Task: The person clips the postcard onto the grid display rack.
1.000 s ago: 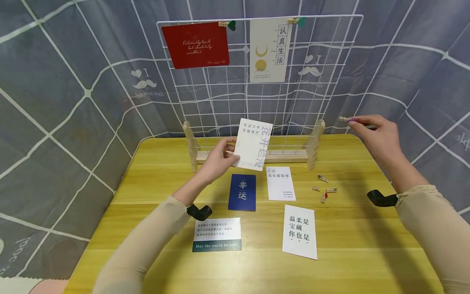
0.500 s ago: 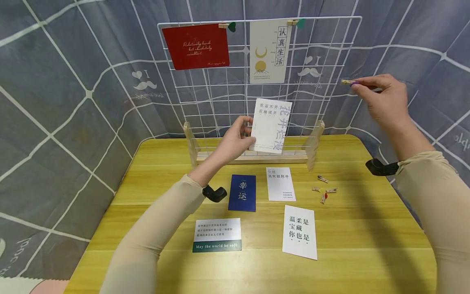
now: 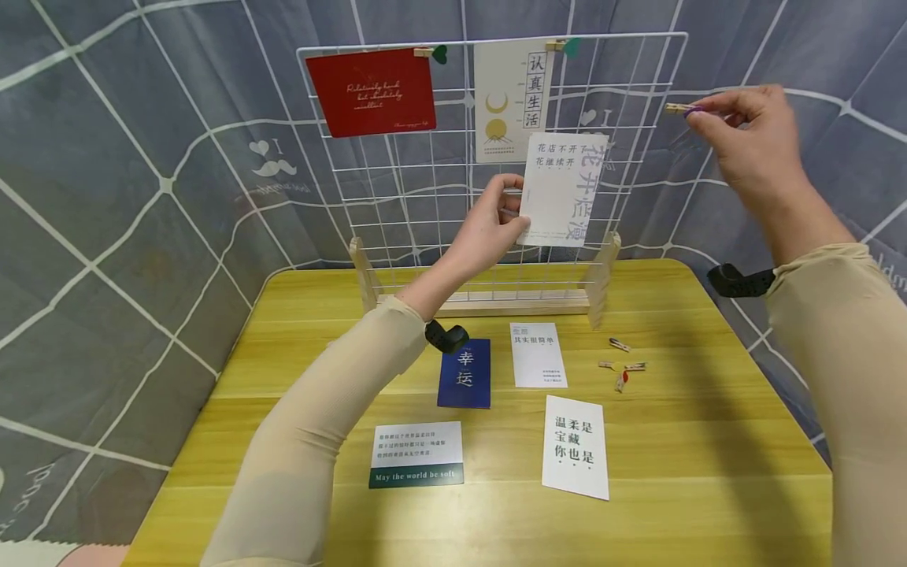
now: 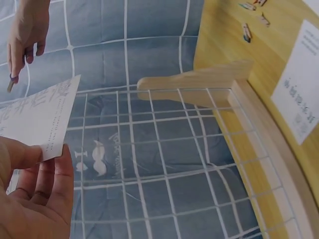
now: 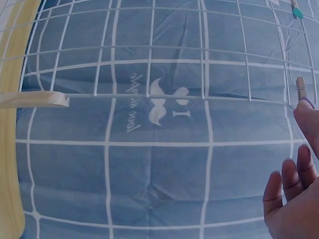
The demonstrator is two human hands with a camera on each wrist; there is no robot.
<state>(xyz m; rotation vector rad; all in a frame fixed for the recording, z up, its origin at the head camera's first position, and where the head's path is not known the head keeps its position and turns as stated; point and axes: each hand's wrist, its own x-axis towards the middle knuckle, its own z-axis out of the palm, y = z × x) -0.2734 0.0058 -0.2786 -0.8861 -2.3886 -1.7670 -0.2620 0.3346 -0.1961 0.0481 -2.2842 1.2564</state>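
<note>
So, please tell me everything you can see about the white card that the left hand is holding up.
The white card is a thin, flat paper rectangle, held upright with its long side vertical, in front of the white wire grid. It has two short columns of small dark Chinese characters at its upper left, larger pale grey characters down its right side, and fine print near the bottom. The left hand pinches its left edge. Its upper left corner overlaps the cream card clipped on the grid.

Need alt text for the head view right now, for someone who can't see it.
A person's left hand holds a white card against a white wire grid, while the right hand pinches a small wooden clip beside the grid's upper right. Four cards and loose clips lie on the yellow table.
</note>
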